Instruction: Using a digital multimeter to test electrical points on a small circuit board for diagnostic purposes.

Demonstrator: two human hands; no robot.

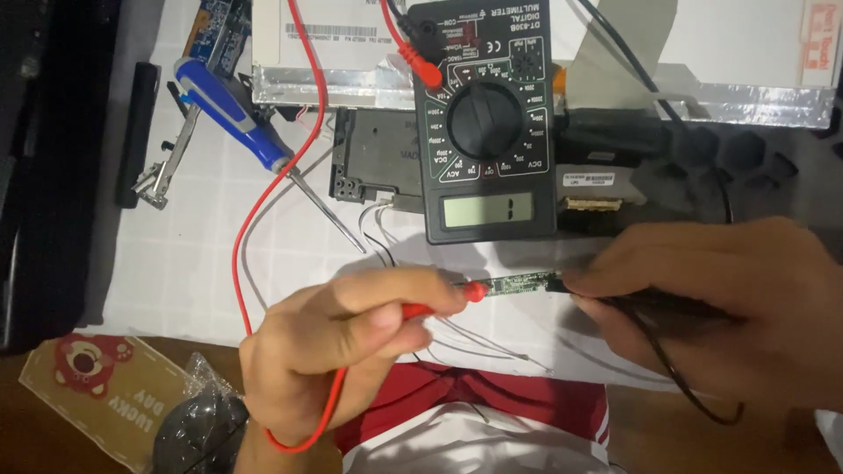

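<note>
Both probes already meet the narrow green circuit strip mid-surface: left hand pinches the red probe, right hand grips the black probe; the black multimeter's display shows a single digit, so probing looks underway.

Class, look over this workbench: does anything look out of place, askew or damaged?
Mostly untidy, nothing visibly broken. The multimeter lies partly on a black module, not flat on the white sheet. The blue screwdriver lies askew across the red lead.
</note>
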